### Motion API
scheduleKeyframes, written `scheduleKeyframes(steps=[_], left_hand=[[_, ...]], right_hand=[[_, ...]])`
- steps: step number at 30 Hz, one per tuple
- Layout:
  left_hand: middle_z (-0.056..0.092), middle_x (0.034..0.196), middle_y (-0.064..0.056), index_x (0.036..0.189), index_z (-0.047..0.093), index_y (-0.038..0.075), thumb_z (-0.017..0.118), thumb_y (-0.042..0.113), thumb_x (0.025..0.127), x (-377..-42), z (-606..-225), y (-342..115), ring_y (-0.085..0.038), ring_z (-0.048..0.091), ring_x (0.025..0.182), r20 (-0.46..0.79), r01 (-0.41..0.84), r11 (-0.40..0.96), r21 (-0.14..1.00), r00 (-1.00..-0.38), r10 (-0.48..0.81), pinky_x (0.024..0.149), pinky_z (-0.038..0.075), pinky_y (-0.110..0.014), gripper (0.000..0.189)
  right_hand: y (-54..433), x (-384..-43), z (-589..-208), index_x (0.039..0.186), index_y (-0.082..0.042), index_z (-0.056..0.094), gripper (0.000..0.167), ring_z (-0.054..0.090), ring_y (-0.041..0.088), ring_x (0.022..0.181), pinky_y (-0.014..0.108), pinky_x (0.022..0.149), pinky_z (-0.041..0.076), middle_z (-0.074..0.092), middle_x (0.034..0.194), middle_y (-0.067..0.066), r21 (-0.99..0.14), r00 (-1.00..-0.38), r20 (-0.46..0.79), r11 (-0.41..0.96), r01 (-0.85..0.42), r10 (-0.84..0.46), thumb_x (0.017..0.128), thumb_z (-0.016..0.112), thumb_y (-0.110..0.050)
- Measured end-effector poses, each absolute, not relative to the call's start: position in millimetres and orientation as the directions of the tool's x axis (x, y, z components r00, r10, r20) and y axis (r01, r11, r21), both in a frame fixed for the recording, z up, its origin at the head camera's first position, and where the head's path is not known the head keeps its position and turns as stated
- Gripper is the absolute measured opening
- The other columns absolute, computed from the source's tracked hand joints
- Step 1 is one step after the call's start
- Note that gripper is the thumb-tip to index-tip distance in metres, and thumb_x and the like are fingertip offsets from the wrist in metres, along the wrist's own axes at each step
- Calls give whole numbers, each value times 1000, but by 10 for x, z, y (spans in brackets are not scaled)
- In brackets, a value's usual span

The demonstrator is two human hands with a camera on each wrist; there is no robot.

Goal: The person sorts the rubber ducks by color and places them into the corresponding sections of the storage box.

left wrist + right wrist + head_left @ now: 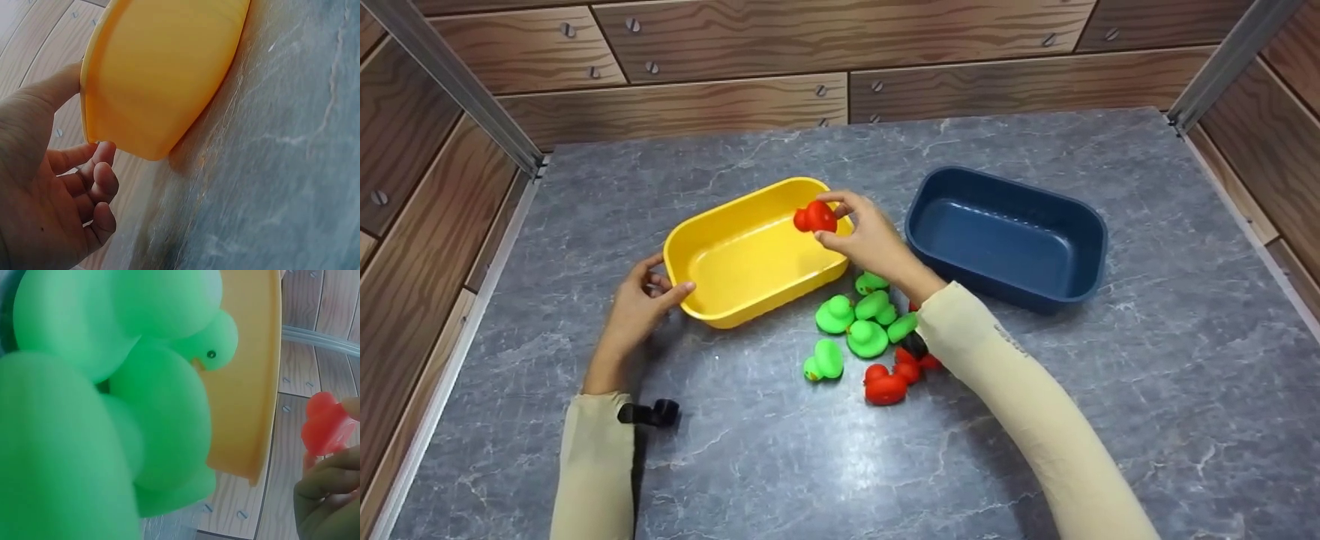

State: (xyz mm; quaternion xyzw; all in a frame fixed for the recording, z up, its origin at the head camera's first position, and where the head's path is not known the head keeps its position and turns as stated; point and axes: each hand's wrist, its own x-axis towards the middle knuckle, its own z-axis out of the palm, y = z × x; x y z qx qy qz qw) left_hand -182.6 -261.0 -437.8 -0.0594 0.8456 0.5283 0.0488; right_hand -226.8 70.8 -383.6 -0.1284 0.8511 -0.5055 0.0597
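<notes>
A red rubber duck [815, 217] is pinched between the thumb and fingers of my right hand [870, 236], above the right end of the yellow tub [757, 304]. The right wrist view also shows this red duck [326, 424] in the fingertips, higher than the tub's rim. My left hand [639, 304] grips the tub's near left corner, thumb over the rim; in the left wrist view its fingers [104, 180] curl by the tub's outer wall. Several green rubber ducks [868, 339] lie in a cluster below my right forearm, some tipped over.
A dark blue tub [1005, 255] stands to the right of the yellow one. More red ducks [885, 386] lie near the green ones, partly hidden by the right sleeve [1020, 382]. Wood-patterned panels [735, 105] border the grey marbled table [765, 457].
</notes>
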Motion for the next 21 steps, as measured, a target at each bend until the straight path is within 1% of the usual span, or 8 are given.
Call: scheduleKeyframes(steps=[3, 6, 10, 13, 17, 19, 21], left_hand=[[48, 97, -2, 148, 32, 2, 71, 27, 87, -1829, -4368, -2606, -9, 46, 76, -156, -159, 442, 883, -987, -43, 61, 43, -16, 76], [48, 97, -2, 147, 32, 1, 70, 25, 88, -1828, -4363, -2609, -10, 46, 77, -160, -161, 449, 879, -986, -42, 62, 42, -16, 74], [48, 98, -2, 147, 32, 3, 71, 28, 88, -1820, -4370, -2618, -9, 45, 77, -146, -149, 443, 884, -988, -41, 62, 42, -16, 75], [49, 98, -2, 147, 33, 4, 71, 31, 87, -1820, -4389, -2627, -9, 45, 77, -126, -131, 448, 884, -991, -41, 62, 42, -16, 76], [49, 99, -3, 146, 35, 4, 71, 32, 88, -1823, -4412, -2631, -9, 45, 77, -108, -116, 469, 876, -993, -44, 62, 42, -16, 74], [48, 100, -4, 146, 35, 4, 70, 33, 88, -1824, -4416, -2629, -10, 45, 78, -110, -117, 476, 871, -993, -44, 63, 42, -17, 74], [48, 102, -5, 146, 35, 4, 70, 35, 88, -1822, -4412, -2626, -11, 45, 78, -112, -118, 485, 867, -993, -41, 63, 43, -17, 75]], right_hand=[[715, -2283, -3842, 134, -16, 54, 49, 47, 23, 88, 26, 68, 41, 54, 117, 14, -862, -961, 10, 485, -148, -277, 87, 69, -19], [713, -2299, -3846, 134, -16, 53, 50, 47, 24, 90, 26, 69, 41, 53, 117, 14, -850, -959, -6, 507, -144, -283, 87, 69, -19], [708, -2314, -3840, 135, -16, 53, 50, 47, 23, 91, 26, 72, 43, 53, 119, 14, -844, -958, -28, 521, -130, -285, 88, 69, -19], [708, -2313, -3826, 135, -16, 52, 51, 50, 26, 99, 31, 79, 45, 53, 122, 14, -841, -958, -47, 529, -114, -282, 88, 69, -21], [723, -2286, -3789, 138, -15, 50, 53, 51, 34, 113, 40, 91, 45, 51, 128, 16, -841, -955, -60, 529, -108, -290, 89, 69, -23], [742, -2261, -3768, 139, -15, 49, 55, 50, 36, 117, 43, 94, 45, 50, 130, 16, -843, -952, -61, 527, -111, -299, 89, 69, -24], [766, -2231, -3749, 139, -15, 48, 55, 50, 35, 119, 44, 94, 46, 50, 130, 14, -839, -950, -60, 531, -119, -307, 89, 69, -26]])
